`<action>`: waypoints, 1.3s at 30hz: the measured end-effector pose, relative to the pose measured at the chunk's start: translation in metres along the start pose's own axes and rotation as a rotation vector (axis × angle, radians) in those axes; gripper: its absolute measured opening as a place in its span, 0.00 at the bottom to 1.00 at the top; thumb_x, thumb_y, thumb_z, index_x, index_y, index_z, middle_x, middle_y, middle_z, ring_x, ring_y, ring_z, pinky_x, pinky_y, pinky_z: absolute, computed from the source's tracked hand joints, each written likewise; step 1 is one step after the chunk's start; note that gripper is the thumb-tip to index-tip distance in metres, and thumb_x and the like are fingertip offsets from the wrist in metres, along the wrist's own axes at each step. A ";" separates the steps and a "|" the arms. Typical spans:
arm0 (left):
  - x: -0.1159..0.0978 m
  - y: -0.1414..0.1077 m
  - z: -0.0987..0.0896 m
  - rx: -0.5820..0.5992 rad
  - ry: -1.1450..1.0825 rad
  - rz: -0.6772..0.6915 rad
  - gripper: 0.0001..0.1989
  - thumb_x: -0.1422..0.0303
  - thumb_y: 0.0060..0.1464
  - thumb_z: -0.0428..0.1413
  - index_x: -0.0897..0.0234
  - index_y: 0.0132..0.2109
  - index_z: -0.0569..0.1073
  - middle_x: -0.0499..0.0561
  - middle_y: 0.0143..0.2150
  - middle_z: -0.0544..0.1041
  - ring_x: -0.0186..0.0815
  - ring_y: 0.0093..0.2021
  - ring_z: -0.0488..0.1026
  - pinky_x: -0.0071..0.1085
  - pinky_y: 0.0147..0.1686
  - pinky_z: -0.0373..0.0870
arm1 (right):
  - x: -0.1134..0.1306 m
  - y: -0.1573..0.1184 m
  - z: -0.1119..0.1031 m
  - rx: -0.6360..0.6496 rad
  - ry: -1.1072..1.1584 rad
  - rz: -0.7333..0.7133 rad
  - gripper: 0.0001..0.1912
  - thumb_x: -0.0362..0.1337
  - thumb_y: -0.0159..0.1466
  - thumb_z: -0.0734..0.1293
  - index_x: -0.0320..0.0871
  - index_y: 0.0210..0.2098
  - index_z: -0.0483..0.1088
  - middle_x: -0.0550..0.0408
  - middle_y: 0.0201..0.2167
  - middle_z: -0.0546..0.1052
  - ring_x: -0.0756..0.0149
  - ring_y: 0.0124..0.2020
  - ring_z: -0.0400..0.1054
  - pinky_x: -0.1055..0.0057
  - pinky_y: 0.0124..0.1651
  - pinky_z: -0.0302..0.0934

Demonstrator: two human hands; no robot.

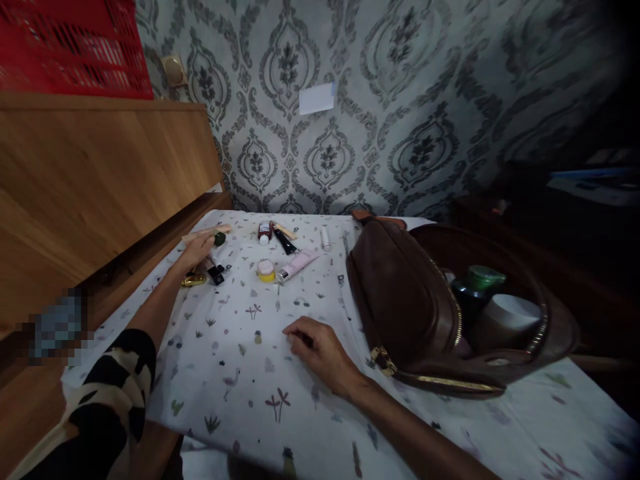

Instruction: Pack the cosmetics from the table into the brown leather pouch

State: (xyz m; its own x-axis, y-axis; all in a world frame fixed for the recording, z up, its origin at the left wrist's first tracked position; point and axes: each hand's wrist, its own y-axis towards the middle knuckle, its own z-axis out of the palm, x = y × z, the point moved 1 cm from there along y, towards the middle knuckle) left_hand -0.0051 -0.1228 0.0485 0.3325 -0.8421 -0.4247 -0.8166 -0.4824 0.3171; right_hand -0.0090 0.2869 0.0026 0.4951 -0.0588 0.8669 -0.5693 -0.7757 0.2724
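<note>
My left hand (199, 251) reaches to the table's far left, its fingers closed at a small item with a dark green round end (220, 238); the fingers partly hide it. Just below that hand lie a gold item (194, 280) and a small bottle with a black cap (215, 273). My right hand (323, 353) rests over the patterned cloth near the middle, fingers loosely curled, holding nothing. Beyond it are a pale pink tube (299, 265), a white-and-yellow jar (266, 270), a black tube (285, 241), a dark red bottle (265, 232) with a white cap and a white stick (325, 239).
A brown leather bag (400, 293) stands unzipped on the right, with a green-topped container (484, 277) and a white cylinder (510, 317) inside. Wooden furniture (100, 173) borders the left, topped by a red plastic basket (75, 47). A patterned wall (360, 147) closes the back.
</note>
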 end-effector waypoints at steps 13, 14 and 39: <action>-0.058 0.003 0.047 0.135 0.055 0.163 0.20 0.63 0.62 0.47 0.64 0.54 0.75 0.55 0.51 0.79 0.43 0.52 0.74 0.38 0.58 0.67 | -0.003 0.001 0.001 0.006 -0.005 0.033 0.12 0.23 0.59 0.63 0.41 0.36 0.76 0.57 0.28 0.75 0.69 0.29 0.66 0.73 0.33 0.59; -0.059 0.004 0.049 0.096 0.074 0.143 0.20 0.64 0.62 0.47 0.64 0.57 0.73 0.57 0.54 0.77 0.44 0.56 0.71 0.40 0.60 0.65 | -0.002 0.001 0.002 0.006 -0.003 0.032 0.12 0.24 0.60 0.63 0.41 0.36 0.76 0.57 0.28 0.74 0.69 0.28 0.66 0.73 0.33 0.59; -0.059 0.010 0.075 0.012 0.083 0.183 0.20 0.70 0.59 0.47 0.66 0.56 0.72 0.58 0.54 0.78 0.43 0.56 0.73 0.40 0.59 0.67 | -0.001 0.001 0.001 0.010 -0.016 0.028 0.10 0.24 0.60 0.64 0.40 0.36 0.76 0.58 0.27 0.74 0.71 0.28 0.64 0.74 0.34 0.58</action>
State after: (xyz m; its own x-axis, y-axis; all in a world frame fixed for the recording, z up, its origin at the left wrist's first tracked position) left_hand -0.0682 -0.0593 0.0127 0.2155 -0.9327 -0.2892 -0.8725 -0.3169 0.3719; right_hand -0.0092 0.2858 0.0020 0.4890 -0.0906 0.8676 -0.5764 -0.7801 0.2433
